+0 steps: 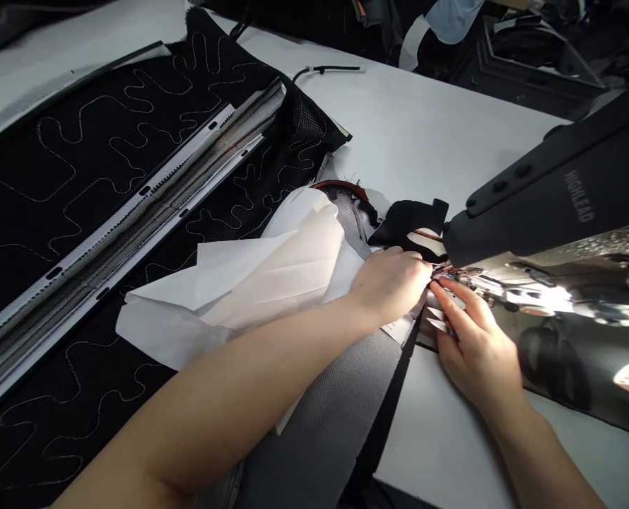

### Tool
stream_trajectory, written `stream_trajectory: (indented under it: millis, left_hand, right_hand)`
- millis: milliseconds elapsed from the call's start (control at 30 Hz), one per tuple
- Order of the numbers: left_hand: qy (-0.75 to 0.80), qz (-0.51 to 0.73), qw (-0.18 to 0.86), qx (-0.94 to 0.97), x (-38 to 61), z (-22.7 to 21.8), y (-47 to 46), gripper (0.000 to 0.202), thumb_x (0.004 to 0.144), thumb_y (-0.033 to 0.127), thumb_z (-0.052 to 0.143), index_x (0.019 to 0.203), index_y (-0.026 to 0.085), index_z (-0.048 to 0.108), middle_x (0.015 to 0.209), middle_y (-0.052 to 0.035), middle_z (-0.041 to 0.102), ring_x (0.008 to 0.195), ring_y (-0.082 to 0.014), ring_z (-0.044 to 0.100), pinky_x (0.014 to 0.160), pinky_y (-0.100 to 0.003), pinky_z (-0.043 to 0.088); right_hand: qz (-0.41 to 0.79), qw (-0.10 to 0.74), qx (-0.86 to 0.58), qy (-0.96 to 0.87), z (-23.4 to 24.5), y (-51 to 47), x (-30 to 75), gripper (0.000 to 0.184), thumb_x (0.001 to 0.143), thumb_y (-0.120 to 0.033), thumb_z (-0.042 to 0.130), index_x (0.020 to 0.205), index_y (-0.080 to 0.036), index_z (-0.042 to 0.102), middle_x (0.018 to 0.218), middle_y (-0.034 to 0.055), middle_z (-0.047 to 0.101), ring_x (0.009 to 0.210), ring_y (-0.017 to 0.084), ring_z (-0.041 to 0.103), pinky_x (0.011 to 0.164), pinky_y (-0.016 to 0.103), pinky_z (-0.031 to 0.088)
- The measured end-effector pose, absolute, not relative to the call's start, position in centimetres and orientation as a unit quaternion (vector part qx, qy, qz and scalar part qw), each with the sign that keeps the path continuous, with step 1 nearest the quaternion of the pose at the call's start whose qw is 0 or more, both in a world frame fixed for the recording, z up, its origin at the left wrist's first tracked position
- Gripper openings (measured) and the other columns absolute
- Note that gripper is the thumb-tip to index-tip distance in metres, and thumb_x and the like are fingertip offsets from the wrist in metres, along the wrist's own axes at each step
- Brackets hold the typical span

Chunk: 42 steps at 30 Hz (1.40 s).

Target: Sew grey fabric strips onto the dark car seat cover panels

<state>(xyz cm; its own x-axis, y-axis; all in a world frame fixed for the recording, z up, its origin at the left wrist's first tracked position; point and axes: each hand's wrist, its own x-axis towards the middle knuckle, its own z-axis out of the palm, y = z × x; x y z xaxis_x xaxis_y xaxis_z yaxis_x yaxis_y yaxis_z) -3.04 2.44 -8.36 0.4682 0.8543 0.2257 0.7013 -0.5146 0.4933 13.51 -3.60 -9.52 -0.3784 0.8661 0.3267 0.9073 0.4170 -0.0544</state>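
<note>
My left hand (391, 281) rests knuckles up on a grey mesh fabric strip (325, 417), its fingers curled and pressed on the cloth edge beside the sewing machine head (553, 201). My right hand (473, 339) lies beside it with fingers stretched flat, holding the fabric edge down near the needle area, which is brightly lit. White fabric pieces (251, 283) lie folded just left of my left hand. A small black fabric piece (410, 219) sits behind the hands against the machine.
A large black quilted panel (71, 162) with white perforated strips (118, 233) covers the left of the white table (425, 120). A black cord (330, 69) lies at the back. Dark clutter sits beyond the table's far edge. The machine's shiny bed (584, 332) fills the right.
</note>
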Motion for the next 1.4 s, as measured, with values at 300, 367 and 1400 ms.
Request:
stream_trajectory:
  millis: [300, 367, 1400]
  left_hand:
    - [0.474, 0.233, 0.169, 0.832, -3.0, -8.6, 2.5, 0.021, 0.088, 0.017, 0.047, 0.079, 0.017, 0.066, 0.078, -0.0026, 0.063, 0.077, -0.0184, 0.054, 0.067, -0.029, 0.041]
    - [0.474, 0.234, 0.161, 0.834, -3.0, -8.6, 2.5, 0.022, 0.088, 0.017, 0.047, 0.077, 0.017, 0.066, 0.078, -0.0029, 0.063, 0.076, -0.0181, 0.054, 0.067, -0.029, 0.041]
    - [0.304, -0.060, 0.005, 0.951, -8.1, -2.3, -2.3, 0.016, 0.089, 0.020, 0.048, 0.096, 0.019, 0.063, 0.102, -0.0059, 0.063, 0.094, -0.0199, 0.058, 0.076, -0.030, 0.048]
  right_hand:
    - [-0.095, 0.125, -0.521, -0.839, -8.9, -3.6, 13.1, 0.059, 0.078, -0.009, 0.043, 0.135, -0.022, 0.044, 0.127, 0.0088, 0.057, 0.098, 0.024, 0.063, 0.049, 0.025, 0.050]
    - [-0.097, 0.122, -0.522, -0.839, -8.9, -3.6, 13.0, 0.060, 0.077, -0.009, 0.043, 0.136, -0.022, 0.043, 0.127, 0.0084, 0.056, 0.099, 0.024, 0.063, 0.054, 0.026, 0.052]
    - [-0.060, 0.259, -0.606, -0.750, -10.5, -8.9, 16.0, 0.042, 0.091, -0.038, 0.042, 0.124, -0.016, 0.055, 0.095, 0.0093, 0.064, 0.081, 0.025, 0.062, 0.065, 0.038, 0.051]
